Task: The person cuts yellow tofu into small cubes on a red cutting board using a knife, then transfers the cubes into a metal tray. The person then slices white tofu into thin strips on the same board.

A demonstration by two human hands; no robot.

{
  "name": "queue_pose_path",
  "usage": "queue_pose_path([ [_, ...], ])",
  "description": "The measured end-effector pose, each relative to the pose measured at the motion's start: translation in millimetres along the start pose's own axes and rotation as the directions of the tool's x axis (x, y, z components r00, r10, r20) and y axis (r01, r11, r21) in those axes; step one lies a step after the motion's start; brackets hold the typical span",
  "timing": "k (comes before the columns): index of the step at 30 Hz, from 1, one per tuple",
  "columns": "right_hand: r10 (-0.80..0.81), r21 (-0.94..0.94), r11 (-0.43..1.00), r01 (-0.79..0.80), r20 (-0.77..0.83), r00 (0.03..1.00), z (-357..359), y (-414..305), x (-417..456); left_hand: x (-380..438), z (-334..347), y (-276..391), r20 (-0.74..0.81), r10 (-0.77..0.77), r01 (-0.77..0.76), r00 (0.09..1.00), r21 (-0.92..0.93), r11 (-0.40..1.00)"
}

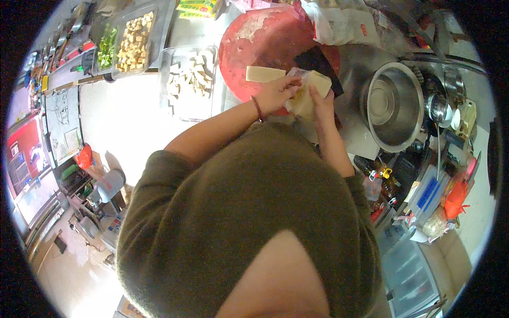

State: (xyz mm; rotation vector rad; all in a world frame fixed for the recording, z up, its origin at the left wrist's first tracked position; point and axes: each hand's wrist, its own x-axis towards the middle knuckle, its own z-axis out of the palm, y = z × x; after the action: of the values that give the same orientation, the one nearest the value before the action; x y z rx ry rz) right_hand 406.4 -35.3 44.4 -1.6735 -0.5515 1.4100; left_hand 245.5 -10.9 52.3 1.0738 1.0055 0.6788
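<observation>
Over the near right part of a round red cutting board (254, 51), my right hand (324, 103) grips a pale yellow block (320, 82), maybe tofu, partly inside a clear plastic bag (300, 105). The bag's edge is pinched by my left hand (280, 93), which wears a dark bracelet. A pale slab (264, 74) lies flat on the board beside my left hand. Behind the block, the wide blade of a dark cleaver (316, 61) rests on the board. To the left of the board stands a clear tray (163, 83) holding pale cut pieces (197, 75).
Further left are a tray of tan cubes (135, 37) and one of chopped greens (106, 47). A large steel basin (419, 107) stands at the right. White plastic bags (342, 26) lie behind the board, and green-yellow packets (199, 7) lie at the back.
</observation>
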Motion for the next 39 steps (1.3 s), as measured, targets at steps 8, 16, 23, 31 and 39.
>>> queue_pose_path([
  [8,0.039,0.35,0.932,-0.095,0.165,0.986,10,-1,-25,3,-10,8,0.25,-0.245,0.308,0.937,-0.258,0.916],
  [16,-0.179,-0.014,0.982,0.186,0.205,0.962,-5,13,-16,0,-2,-2,0.314,-0.231,0.328,0.921,-0.301,0.895],
  [23,-0.365,-0.424,0.82,0.383,0.128,0.922,-3,0,-18,-3,9,2,0.172,-0.244,0.298,0.954,-0.491,0.819],
  [31,-0.325,-0.348,0.885,0.308,0.01,0.946,-20,23,-19,-7,9,-11,0.197,-0.263,0.327,0.944,-0.634,0.701],
  [39,-0.036,0.071,0.995,0.063,-0.333,0.942,-128,48,-40,-9,-56,-4,0.175,-0.351,0.359,0.92,-0.737,0.572],
])
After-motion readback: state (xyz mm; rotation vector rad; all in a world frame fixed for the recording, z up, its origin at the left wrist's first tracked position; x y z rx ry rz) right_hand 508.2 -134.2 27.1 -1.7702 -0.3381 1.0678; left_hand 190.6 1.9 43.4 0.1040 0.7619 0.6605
